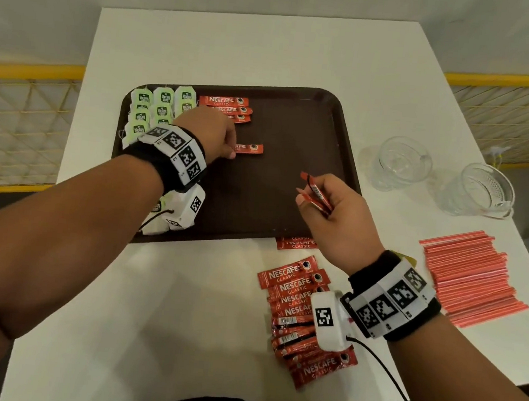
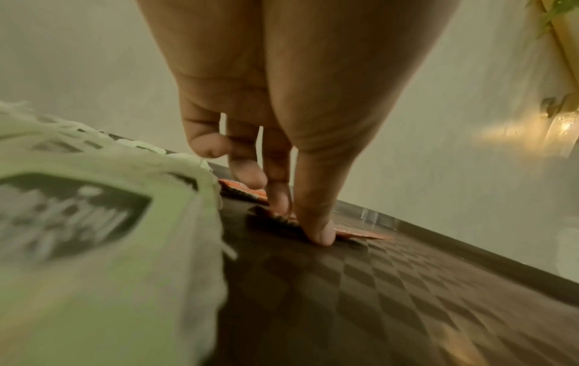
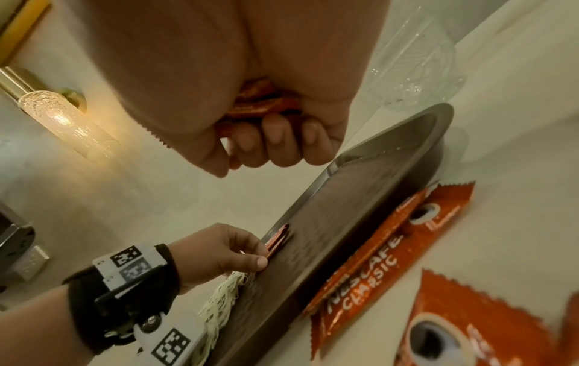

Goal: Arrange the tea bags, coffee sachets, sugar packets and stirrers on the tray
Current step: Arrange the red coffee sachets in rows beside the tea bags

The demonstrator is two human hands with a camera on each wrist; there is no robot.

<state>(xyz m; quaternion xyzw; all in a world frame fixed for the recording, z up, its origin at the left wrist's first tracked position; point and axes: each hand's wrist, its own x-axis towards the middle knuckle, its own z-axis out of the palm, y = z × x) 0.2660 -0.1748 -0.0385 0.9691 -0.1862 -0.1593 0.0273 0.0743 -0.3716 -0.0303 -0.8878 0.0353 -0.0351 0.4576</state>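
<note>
A dark brown tray (image 1: 288,202) lies mid-table. Green tea bags (image 1: 162,103) fill its far left corner, with three red coffee sachets (image 1: 227,107) in a row beside them. My left hand (image 1: 229,151) reaches over the tray and pinches one end of a single coffee sachet (image 1: 250,148) that lies flat on it; thumb and forefinger (image 2: 319,235) press on it. My right hand (image 1: 305,197) hovers over the tray's near right part and grips a small bunch of coffee sachets (image 1: 317,192) in curled fingers (image 3: 282,146).
Loose coffee sachets (image 1: 298,307) lie on the white table in front of the tray, two more (image 1: 294,243) at its near rim. A pile of red stirrers (image 1: 472,278) lies at the right. Two glass cups (image 1: 399,161) (image 1: 480,192) stand at the far right.
</note>
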